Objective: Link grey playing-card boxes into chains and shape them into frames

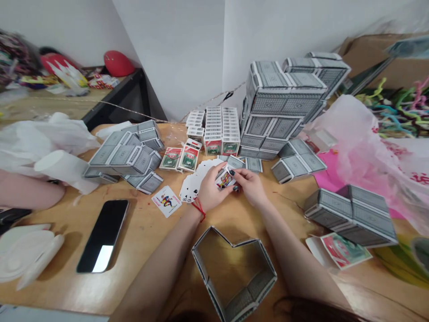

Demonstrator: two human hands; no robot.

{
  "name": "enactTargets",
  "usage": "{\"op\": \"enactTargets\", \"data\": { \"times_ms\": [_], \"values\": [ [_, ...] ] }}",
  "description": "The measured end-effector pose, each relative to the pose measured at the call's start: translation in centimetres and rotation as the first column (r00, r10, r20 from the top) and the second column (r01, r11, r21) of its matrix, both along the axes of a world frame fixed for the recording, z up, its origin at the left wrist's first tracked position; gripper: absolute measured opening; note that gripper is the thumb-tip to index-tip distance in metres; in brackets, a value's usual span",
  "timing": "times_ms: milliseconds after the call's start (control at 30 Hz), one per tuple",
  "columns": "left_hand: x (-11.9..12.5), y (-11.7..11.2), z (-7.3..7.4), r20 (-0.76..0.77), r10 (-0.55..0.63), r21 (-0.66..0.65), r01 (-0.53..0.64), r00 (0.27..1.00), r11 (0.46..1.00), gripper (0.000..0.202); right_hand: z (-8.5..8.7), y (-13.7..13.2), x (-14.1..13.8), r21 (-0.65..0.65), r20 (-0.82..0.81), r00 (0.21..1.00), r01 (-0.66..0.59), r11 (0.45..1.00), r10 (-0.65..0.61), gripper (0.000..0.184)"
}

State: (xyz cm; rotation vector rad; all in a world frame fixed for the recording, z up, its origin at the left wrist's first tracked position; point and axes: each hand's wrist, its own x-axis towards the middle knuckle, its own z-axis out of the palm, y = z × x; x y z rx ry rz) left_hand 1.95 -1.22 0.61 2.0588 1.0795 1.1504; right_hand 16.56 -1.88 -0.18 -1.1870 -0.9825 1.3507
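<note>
Between both my hands is a playing card (225,179) with a face figure on it. My left hand (212,188) pinches its left side, and my right hand (248,182), with dark nails, grips the right side. A fan of playing cards (197,181) lies on the table beside my left hand, partly hidden by it. A joker card (166,201) lies face up left of the fan. Closer to me, between my forearms, stands a heart-shaped frame (214,232) made of folded cards. Some grey-backed cards (253,164) rest just beyond my hands.
Card-built blocks (281,107) are stacked high at the back right, others (120,154) at the left. Card boxes (214,129) stand in rows at the back. A phone (103,235) lies left, near a white paper roll (60,167). Another card block (351,217) sits right.
</note>
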Motion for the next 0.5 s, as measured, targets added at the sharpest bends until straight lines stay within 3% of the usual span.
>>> {"op": "enactTargets", "data": {
  "times_ms": [233,367,500],
  "values": [
    [0.10,0.24,-0.51,-0.029,0.029,-0.006,-0.029,0.999,1.000,0.053,-0.16,-0.19,-0.51,0.145,0.128,0.992,-0.003,0.989,-0.016,0.033],
    [0.29,0.09,-0.64,0.058,0.133,-0.047,-0.130,0.989,0.990,0.049,0.00,-0.37,-0.62,0.127,0.155,0.988,-0.002,0.992,-0.018,0.035],
    [0.45,0.03,-0.94,0.120,0.238,-0.044,-0.234,0.964,0.971,0.038,-0.04,-0.22,-0.43,0.056,0.047,0.999,0.007,0.998,-0.010,0.035]
  ]
}}
